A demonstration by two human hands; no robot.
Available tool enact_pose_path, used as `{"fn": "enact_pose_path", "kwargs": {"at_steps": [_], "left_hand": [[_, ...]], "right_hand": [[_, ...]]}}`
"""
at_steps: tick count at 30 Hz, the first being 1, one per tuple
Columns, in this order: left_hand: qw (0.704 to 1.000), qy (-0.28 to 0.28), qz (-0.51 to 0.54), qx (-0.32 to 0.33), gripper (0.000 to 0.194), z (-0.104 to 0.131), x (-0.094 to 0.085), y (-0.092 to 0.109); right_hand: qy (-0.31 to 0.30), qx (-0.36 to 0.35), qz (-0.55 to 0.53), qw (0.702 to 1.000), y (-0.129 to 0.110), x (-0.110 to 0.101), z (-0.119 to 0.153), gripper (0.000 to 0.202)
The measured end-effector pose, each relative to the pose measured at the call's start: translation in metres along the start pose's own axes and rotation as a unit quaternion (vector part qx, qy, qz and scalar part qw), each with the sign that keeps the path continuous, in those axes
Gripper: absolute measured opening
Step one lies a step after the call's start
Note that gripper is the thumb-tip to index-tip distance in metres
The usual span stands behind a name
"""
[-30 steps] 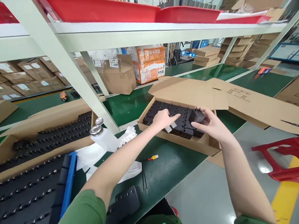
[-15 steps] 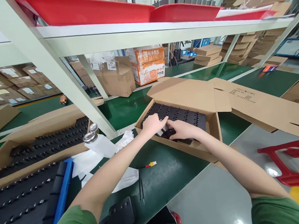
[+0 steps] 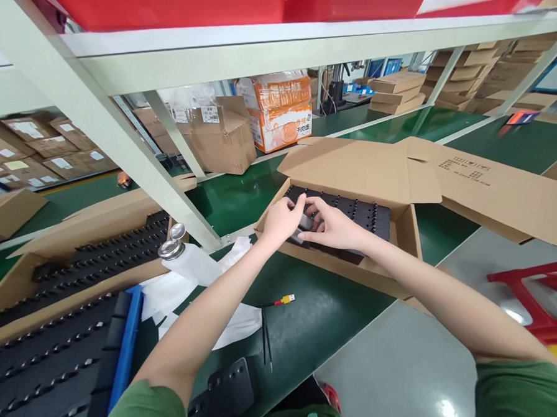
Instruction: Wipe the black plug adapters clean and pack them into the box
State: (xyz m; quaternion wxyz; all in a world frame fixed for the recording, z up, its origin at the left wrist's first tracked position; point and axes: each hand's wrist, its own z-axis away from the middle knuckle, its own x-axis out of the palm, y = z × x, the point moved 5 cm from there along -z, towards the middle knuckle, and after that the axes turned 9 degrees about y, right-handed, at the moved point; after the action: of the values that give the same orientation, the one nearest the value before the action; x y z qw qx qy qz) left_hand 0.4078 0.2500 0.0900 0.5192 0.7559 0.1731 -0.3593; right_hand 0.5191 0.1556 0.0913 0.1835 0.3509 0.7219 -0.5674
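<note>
Both hands meet over the left part of an open cardboard box (image 3: 413, 232) that holds rows of flat black parts (image 3: 365, 215). My left hand (image 3: 283, 221) is closed, with thumb and fingers pinching a dark grey, block-like piece (image 3: 304, 223). On the other side of that piece, my right hand (image 3: 332, 225) curves its thumb and fingers around it. What exactly the piece is stays partly hidden by the fingers. White sheets (image 3: 192, 269) lie left of the box, beside a pair of tweezers (image 3: 266, 336) and a red-and-yellow USB plug (image 3: 286, 299).
At left stand another cardboard box (image 3: 72, 278) of black parts and a blue-edged tray (image 3: 127, 341). Round metal pieces (image 3: 171, 248) sit by the shelf post (image 3: 130, 148). A black plate (image 3: 227, 391) lies near my body. A red stool (image 3: 521, 308) stands at right.
My hands have lifted slightly, bringing the grey piece up between them. The right fingers have spread around it. The view has tilted a little downward.
</note>
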Motion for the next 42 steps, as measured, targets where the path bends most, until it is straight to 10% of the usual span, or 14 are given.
{"fn": "enact_pose_path", "kwargs": {"at_steps": [7, 14, 23, 27, 34, 42], "left_hand": [[0.994, -0.077, 0.059, 0.042, 0.064, 0.028, 0.039, 0.043], [0.995, -0.090, -0.012, 0.042, 0.072, 0.032, 0.055, 0.052], [0.987, -0.119, -0.102, 0.040, 0.040, 0.042, 0.083, 0.041], [0.979, -0.166, -0.081, 0.089, 0.034, 0.032, 0.062, 0.036], [0.972, -0.153, -0.098, 0.150, 0.024, 0.009, -0.024, -0.012], [0.965, -0.158, -0.100, 0.184, 0.009, 0.027, -0.057, -0.040]], "right_hand": [[-0.036, 0.046, 0.047, 0.997, 0.008, -0.036, 0.023, 0.064], [-0.071, 0.128, 0.071, 0.987, 0.036, -0.058, 0.060, 0.028], [-0.091, 0.128, 0.134, 0.978, 0.047, -0.027, 0.076, 0.029], [-0.100, 0.131, 0.139, 0.977, 0.044, -0.015, 0.070, 0.015], [-0.109, 0.109, 0.130, 0.979, 0.040, -0.004, 0.066, 0.017], [-0.048, 0.079, 0.180, 0.979, 0.018, -0.010, 0.069, 0.026]]}}
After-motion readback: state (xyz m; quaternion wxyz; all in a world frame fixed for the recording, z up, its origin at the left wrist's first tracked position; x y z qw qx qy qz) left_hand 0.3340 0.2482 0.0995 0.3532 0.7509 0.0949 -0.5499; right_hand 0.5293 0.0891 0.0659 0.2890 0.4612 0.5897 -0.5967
